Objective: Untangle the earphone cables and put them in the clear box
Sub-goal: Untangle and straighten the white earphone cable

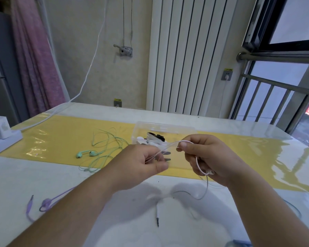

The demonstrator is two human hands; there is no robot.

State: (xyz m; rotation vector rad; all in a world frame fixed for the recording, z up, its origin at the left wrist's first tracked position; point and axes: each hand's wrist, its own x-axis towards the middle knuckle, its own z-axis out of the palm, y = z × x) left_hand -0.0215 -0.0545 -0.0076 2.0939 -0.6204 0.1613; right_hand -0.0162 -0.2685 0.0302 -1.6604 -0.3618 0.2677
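Both my hands hold a thin pale pink earphone cable (168,146) above the table. My left hand (143,163) pinches one stretch of it, and my right hand (203,155) pinches it at the thumb with more cable looped through the palm. The cable hangs down to a jack plug (157,219) lying on the table. The clear box (163,133) stands just behind my hands on the yellow mat (61,139), with white and black items inside. Mint green earphones (89,154) lie tangled on the mat to the left. A purple cable (46,202) lies at the near left.
A white power strip and charger (0,132) sit at the table's left edge, with a white cord running up the wall. A radiator (191,56) and a window with railing (284,86) stand behind the table.
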